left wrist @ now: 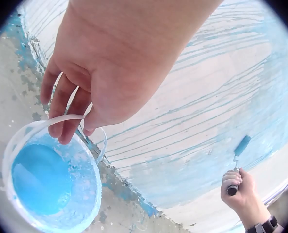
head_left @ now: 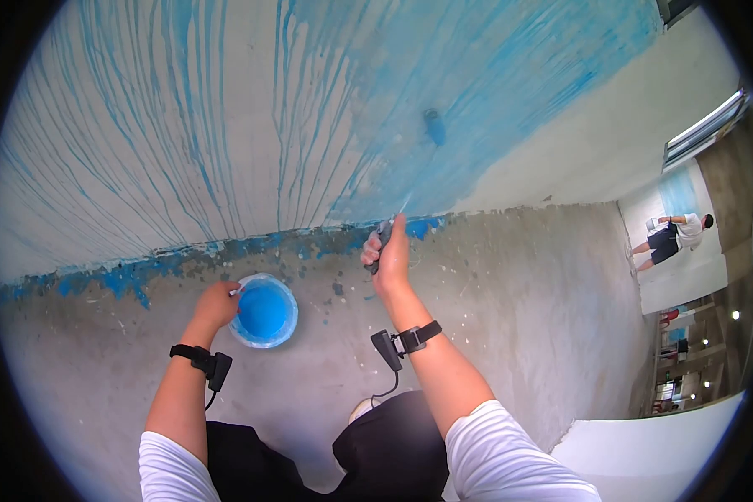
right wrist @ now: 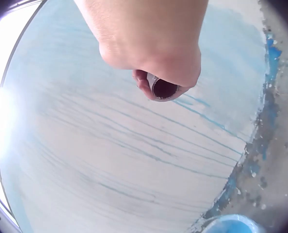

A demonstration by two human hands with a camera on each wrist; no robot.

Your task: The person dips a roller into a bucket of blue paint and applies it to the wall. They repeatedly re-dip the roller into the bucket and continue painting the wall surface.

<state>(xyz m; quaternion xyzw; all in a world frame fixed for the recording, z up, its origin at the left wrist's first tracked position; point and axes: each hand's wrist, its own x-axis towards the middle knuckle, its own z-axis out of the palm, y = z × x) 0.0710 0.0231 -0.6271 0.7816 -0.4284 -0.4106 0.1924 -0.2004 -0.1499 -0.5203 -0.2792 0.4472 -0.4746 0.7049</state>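
Note:
A white plastic bucket (head_left: pixel 292 314) of bright blue paint (head_left: pixel 263 308) stands at the wall's foot. My left hand (head_left: pixel 216 305) is at its left rim; in the left wrist view, thumb and fingers pinch the thin white bucket handle (left wrist: pixel 61 118). My right hand (head_left: pixel 393 255) grips a paint roller by its dark handle (head_left: pixel 385 230). Above that hand, the blue roller sleeve (head_left: pixel 433 127) lies against the painted wall. In the right wrist view only the hollow handle end (right wrist: pixel 164 89) shows below the hand; the sleeve is hidden.
The pale wall (head_left: pixel 560 159) has a broad light-blue patch and long blue drips. Blue splatter runs along its base on the concrete floor (head_left: pixel 510 293). Another person (head_left: pixel 682 234) stands far right by another wall. A window (head_left: pixel 704 130) is at the upper right.

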